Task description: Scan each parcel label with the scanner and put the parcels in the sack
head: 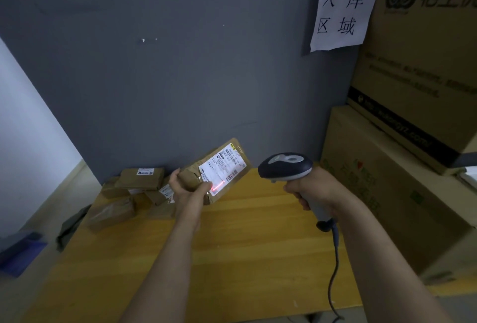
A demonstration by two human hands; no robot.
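Note:
My left hand [186, 188] grips a brown cardboard parcel [216, 168] by its lower end and holds it tilted above the wooden table [232, 245]. Its white label [224, 170] faces me, and a red scan line falls on the label's lower corner beside my thumb. My right hand [313, 191] holds the handle of a dark blue and grey scanner [286, 166], its head pointing left at the parcel. The scanner's cable [334, 268] hangs down over the table's front edge. Several more brown parcels [134, 188] lie piled at the table's far left corner.
Large cardboard cartons [402, 168] are stacked at the table's right side. A grey wall with a white paper sign [343, 5] stands behind. A dark greenish cloth, maybe the sack [71, 227], hangs off the table's left edge. A blue object [20, 253] sits on the floor at left.

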